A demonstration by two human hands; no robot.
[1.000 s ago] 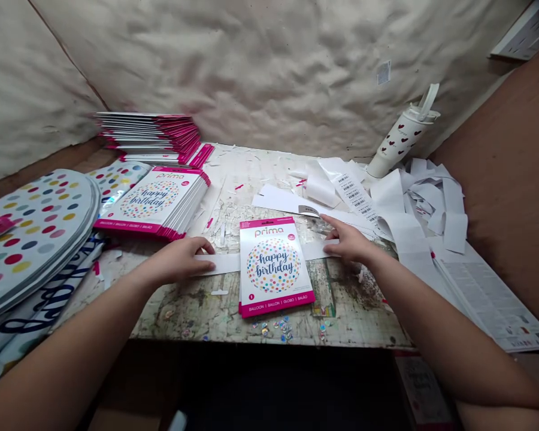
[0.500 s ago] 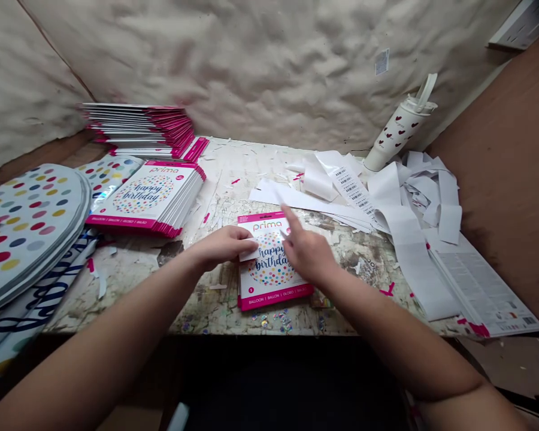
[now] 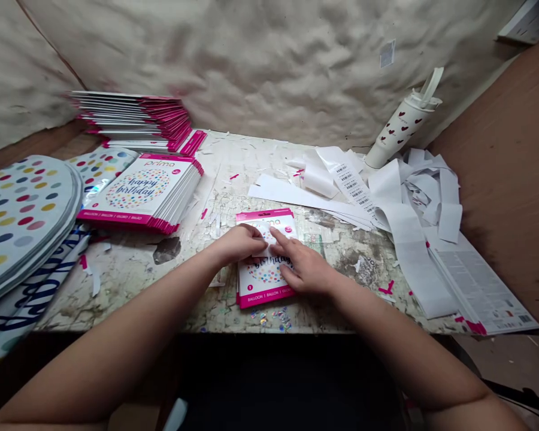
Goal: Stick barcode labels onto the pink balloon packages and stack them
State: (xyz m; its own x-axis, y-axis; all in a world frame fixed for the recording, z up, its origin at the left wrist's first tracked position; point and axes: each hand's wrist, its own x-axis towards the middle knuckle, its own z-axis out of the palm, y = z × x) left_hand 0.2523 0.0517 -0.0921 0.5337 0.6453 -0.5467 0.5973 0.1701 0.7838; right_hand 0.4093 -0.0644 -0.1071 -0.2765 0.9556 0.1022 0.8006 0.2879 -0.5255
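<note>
A balloon package [image 3: 263, 278], white with pink bands and "happy birthday" print, lies on the worktable in front of me, with at least one more under it. Over its upper left part, my left hand [image 3: 239, 244] is closed in a pinch on a small white paper piece [image 3: 261, 250], which is mostly hidden by the fingers. My right hand [image 3: 303, 263] rests on the package's right side, index finger stretched toward the paper piece and thumb apart from it. Both hands are close together, and the right hand covers part of the print.
A stack of the same packages [image 3: 139, 188] stands at left, with a taller pile [image 3: 130, 123] behind. Round dotted balloons [image 3: 27, 221] lie at far left. On the right are a barcode label strip [image 3: 353, 185], curled white backing paper [image 3: 408, 257], a heart-patterned tumbler [image 3: 397, 131] and printed cards [image 3: 489, 281].
My left hand has shifted slightly right and up over the package with the paper piece. My right index finger has come down from its raised position to the package.
</note>
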